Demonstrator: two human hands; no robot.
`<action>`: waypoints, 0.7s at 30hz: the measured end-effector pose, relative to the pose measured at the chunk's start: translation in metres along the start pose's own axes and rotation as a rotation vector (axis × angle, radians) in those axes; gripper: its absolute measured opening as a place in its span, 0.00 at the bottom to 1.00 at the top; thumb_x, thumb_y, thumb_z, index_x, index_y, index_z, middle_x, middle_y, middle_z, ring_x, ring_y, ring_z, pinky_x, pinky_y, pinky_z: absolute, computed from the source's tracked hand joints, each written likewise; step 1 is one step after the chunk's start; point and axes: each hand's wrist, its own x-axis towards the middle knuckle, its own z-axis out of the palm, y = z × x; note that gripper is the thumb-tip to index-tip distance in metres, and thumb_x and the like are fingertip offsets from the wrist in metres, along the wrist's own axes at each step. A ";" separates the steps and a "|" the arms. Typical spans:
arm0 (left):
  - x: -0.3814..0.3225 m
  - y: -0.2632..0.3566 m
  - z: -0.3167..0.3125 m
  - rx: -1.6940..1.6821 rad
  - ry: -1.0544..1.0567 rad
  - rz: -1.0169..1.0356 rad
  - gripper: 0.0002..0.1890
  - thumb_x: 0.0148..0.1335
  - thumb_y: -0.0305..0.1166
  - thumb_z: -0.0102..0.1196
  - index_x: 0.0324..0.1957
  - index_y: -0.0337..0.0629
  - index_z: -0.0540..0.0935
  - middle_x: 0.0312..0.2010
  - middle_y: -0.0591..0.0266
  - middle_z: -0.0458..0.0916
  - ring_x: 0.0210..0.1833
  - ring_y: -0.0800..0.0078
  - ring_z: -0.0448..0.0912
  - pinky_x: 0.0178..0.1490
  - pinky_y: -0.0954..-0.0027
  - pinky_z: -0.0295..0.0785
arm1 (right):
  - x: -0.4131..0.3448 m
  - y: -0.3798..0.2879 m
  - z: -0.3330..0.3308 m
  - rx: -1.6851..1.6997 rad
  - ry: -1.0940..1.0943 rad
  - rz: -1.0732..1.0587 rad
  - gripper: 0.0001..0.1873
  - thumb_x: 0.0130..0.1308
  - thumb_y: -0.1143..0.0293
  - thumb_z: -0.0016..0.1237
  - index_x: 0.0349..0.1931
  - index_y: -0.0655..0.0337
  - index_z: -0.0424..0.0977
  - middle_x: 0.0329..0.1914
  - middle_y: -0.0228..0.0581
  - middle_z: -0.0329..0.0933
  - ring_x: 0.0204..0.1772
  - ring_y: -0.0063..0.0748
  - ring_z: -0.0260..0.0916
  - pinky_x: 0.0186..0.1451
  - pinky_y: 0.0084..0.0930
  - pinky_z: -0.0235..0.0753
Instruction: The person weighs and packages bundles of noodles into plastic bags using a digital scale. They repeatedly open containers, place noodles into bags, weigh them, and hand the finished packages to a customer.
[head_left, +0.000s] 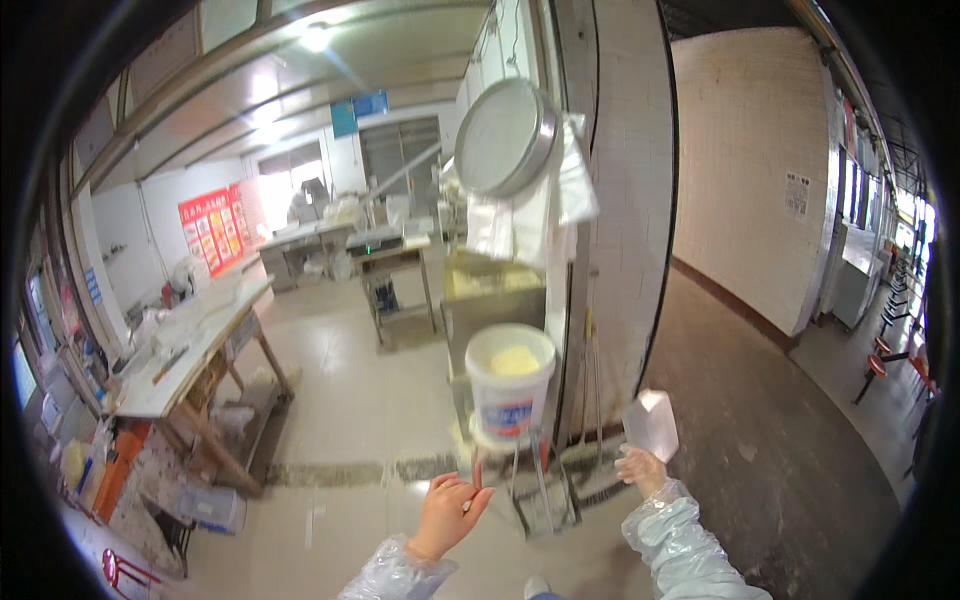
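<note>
My right hand (643, 469), in a clear plastic sleeve cover, grips a whitish translucent plastic container (654, 427). The container is tilted and its inside is hard to make out. My left hand (450, 514) is in front of me with its index finger raised and its thumb apart, and nothing shows in it. Just beyond the left hand is a white plastic bucket (508, 390) with pale yellow, crumbly or powdery stuff (514, 361) inside. The bucket bears a blue and red label and rests on a metal-legged stand (544, 487).
A round sieve (504, 139) and white plastic bags (517, 229) hang by the tiled pillar (630, 187). Long handles (591, 367) lean against it. To the left is a wooden-legged worktable (187, 349); a scale (375, 246) is on a farther table. A dark passage floor (750, 450) runs right.
</note>
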 end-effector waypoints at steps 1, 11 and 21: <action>0.044 -0.007 0.013 -0.019 0.089 0.056 0.05 0.53 0.30 0.55 0.32 0.43 0.80 0.19 0.61 0.75 0.21 0.64 0.73 0.35 0.71 0.69 | 0.042 -0.029 0.004 -0.242 0.067 -0.108 0.23 0.65 0.52 0.35 0.51 0.60 0.68 0.36 0.40 0.77 0.36 0.27 0.73 0.36 0.21 0.73; 0.364 -0.075 0.083 -0.278 0.111 0.208 0.12 0.55 0.26 0.53 0.42 0.38 0.77 0.34 0.55 0.78 0.33 0.60 0.76 0.39 0.68 0.70 | 0.363 -0.273 0.092 -0.162 0.365 -0.554 0.35 0.63 0.40 0.25 0.58 0.60 0.60 0.57 0.45 0.63 0.53 0.38 0.64 0.54 0.35 0.65; 0.548 -0.126 0.207 -0.306 0.272 0.178 0.14 0.50 0.29 0.56 0.41 0.40 0.77 0.40 0.53 0.75 0.38 0.55 0.75 0.38 0.63 0.71 | 0.429 -0.319 0.144 0.119 -0.177 -0.379 0.44 0.60 0.33 0.19 0.55 0.69 0.61 0.53 0.43 0.68 0.55 0.35 0.65 0.56 0.30 0.65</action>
